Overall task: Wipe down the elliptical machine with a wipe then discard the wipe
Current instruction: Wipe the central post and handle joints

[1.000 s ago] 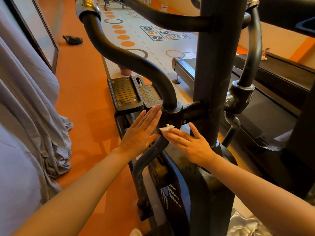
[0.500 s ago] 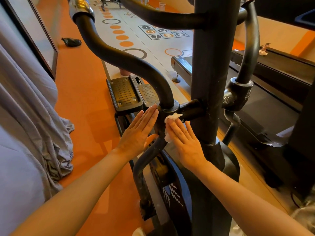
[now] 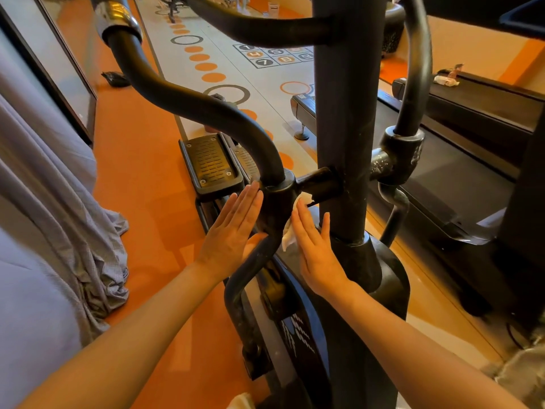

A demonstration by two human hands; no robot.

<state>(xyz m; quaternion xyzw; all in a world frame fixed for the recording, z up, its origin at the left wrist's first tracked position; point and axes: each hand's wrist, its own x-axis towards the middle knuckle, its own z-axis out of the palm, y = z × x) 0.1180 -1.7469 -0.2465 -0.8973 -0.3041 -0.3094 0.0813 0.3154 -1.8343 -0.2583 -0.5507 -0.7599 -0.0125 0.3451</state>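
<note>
floor grid reads 4, 5, 7, 8 behind elliptical.

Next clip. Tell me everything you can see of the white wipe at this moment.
The wipe is a small, crumpled white sheet, thin like tissue or a damp cloth. Most of it is hidden under the flat, straight fingers of the right hand, which presses it against the black pivot joint of the elliptical's swing arm. One ragged edge pokes out above the fingertips near the short crossbar; a larger fold hangs out at the hand's left side. The left hand lies flat on the joint's other side, not touching it.
</note>
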